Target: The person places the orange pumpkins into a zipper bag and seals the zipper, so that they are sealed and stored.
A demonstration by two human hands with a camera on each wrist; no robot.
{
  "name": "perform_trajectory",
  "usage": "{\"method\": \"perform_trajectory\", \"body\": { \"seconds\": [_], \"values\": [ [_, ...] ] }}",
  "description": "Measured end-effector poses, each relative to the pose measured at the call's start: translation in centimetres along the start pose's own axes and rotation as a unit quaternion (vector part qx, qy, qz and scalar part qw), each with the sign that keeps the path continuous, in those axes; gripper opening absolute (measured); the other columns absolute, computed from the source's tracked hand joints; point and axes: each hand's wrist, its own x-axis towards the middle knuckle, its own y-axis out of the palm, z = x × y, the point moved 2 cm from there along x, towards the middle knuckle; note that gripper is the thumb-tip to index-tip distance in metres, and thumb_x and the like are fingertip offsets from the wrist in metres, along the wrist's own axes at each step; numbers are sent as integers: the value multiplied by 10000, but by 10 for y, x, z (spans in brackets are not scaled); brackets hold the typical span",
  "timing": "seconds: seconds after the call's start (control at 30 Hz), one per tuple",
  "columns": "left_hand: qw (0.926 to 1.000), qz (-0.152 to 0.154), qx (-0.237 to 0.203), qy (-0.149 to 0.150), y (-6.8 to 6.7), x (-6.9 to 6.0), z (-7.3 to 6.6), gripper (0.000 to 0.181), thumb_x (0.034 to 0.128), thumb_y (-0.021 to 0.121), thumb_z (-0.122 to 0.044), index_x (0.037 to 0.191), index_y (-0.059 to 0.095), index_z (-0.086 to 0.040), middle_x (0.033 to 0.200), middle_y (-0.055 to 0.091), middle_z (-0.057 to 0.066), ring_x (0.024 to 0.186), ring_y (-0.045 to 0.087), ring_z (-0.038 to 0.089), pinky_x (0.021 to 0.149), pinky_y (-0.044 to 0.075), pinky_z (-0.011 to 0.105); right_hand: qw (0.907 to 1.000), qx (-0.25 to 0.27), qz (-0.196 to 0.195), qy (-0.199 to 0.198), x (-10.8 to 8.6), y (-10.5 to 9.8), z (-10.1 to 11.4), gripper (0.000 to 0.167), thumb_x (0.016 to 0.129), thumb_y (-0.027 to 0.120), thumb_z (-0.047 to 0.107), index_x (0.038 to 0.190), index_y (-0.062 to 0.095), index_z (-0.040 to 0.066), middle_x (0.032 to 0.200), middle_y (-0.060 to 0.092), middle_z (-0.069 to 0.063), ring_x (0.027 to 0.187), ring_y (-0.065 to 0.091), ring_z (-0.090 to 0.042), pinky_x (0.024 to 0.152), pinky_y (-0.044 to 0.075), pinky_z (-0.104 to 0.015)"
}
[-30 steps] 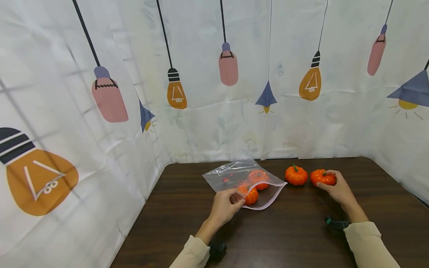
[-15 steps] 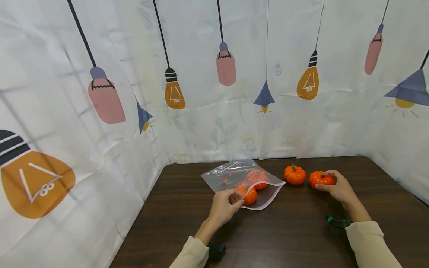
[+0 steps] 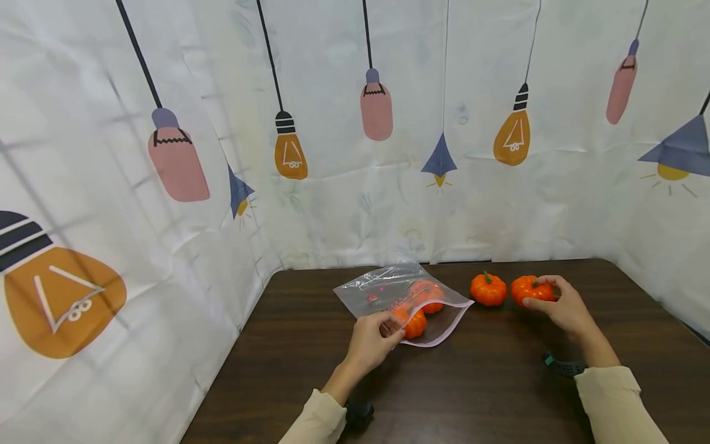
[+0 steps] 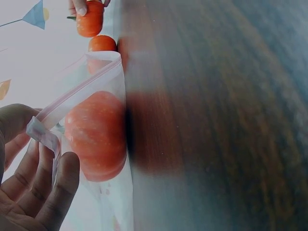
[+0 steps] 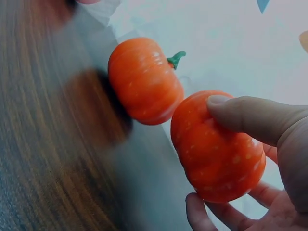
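Observation:
My left hand (image 3: 370,342) pinches the pink-edged mouth of a clear zip-top plastic bag (image 3: 363,293), holding it partly open toward the right. Inside the bag lie two small orange pumpkins, a nearer pumpkin (image 3: 415,324) and a farther pumpkin (image 3: 424,292); the left wrist view shows one bagged pumpkin (image 4: 98,137) close up. To the right, my right hand (image 3: 568,308) grips another small pumpkin (image 5: 216,149) between thumb and fingers, a little above the tabletop. Just left of it a loose pumpkin (image 5: 144,82) with a green stem sits on the table.
A dark brown wooden table (image 3: 471,394) carries everything. Behind it and to the left hangs a white curtain (image 3: 344,209) printed with lamps and bulbs. A dark band (image 3: 563,367) circles my right wrist.
My right hand has raised its pumpkin slightly off the table. The left hand, the bag and the loose pumpkin have stayed in place.

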Motion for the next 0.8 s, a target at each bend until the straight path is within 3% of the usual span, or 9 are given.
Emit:
{"method": "perform_trajectory", "body": {
  "seconds": [0.3, 0.5, 0.8],
  "values": [
    [10000, 24, -67, -32, 0, -1, 0, 51, 858, 807, -129, 860, 757, -139, 740, 703, -33, 640, 587, -7, 628, 516, 178, 9998, -26, -44, -197, 1, 0, 11, 782, 947, 726, 389, 1482, 319, -10, 1532, 280, -357, 1209, 435, -489, 805, 450, -271],
    [10000, 46, -50, -31, 0, -1, 0, 47, 855, 807, -128, 863, 760, -126, 741, 708, -29, 641, 591, -7, 627, 516, 176, 9997, 9, -34, -236, 1, -1, 18, 901, 944, 725, 406, 1557, 211, -11, 1569, 229, -360, 1231, 436, -489, 799, 474, -278],
    [10000, 36, -43, 5, 0, 0, -1, 46, 858, 803, -129, 865, 760, -143, 742, 705, -32, 640, 585, -8, 627, 516, 177, 9996, 48, -2, -276, -2, -1, 33, 952, 943, 715, 442, 1592, 175, 5, 1608, 194, -355, 1270, 420, -507, 850, 512, -428]
  ]
}}
